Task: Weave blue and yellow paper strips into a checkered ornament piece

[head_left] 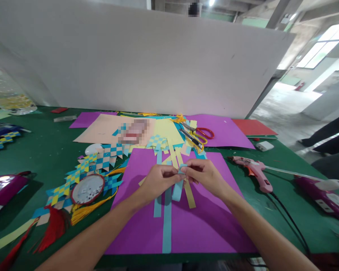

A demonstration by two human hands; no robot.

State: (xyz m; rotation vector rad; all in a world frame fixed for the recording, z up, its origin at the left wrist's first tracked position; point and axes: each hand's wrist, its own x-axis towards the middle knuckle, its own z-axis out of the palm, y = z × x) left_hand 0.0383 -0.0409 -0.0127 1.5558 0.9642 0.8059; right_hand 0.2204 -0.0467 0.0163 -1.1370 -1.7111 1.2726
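Observation:
Over a purple sheet (203, 229), my left hand (159, 180) and my right hand (205, 175) meet at the fingertips. Both pinch a light blue paper strip (177, 192), which is folded over at the top and hangs down between them. Beneath it, another long light blue strip (167, 233) lies flat on the purple sheet, with a shorter blue one (157, 207) to its left. A pale yellow strip (190, 195) slants out below my right hand. Just beyond the hands is a piece woven from yellow and blue strips (157, 142).
Scissors (205, 133) and a cutter (191, 139) lie behind the hands. A pink glue gun (254, 171) with its cable is at right. Woven fish shapes (110, 154), a dish of small beads (88, 189) and a red tassel (54, 227) are at left. A white board (147, 64) stands behind.

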